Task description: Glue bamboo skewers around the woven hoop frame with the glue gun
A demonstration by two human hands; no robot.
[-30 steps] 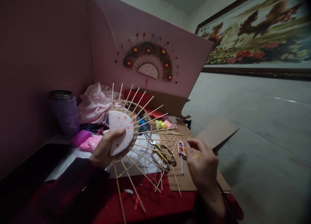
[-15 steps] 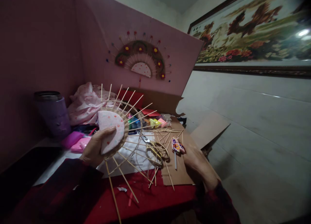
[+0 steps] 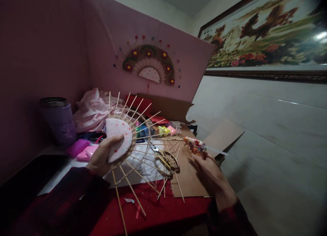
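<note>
My left hand (image 3: 103, 154) grips a half-round fan frame (image 3: 120, 135), its thumb across the white, red-dotted fabric centre. Twine edges that centre, thin sticks radiate outward, and a twine ring weaves through them. On the right, my right hand (image 3: 208, 167) is closed around a flower-patterned glue gun (image 3: 194, 145) held above the cardboard. A pale glue stick (image 3: 218, 151) pokes out of its back end. Between the hands lie gold-handled scissors (image 3: 163, 161) and several loose wooden sticks (image 3: 176, 144).
A finished fan (image 3: 149, 63) is fixed to the pink board behind. At left stand a purple tumbler (image 3: 58, 121) and crumpled pink cloth (image 3: 90, 109). Pink packets (image 3: 87, 152), white paper (image 3: 145, 154) and a cardboard sheet (image 3: 189, 181) lie on the red tablecloth (image 3: 153, 208).
My right hand has picked the glue gun up off the cardboard and turned it, so the glue stick now points right. My left hand keeps hold of the fan frame, nearly unmoved.
</note>
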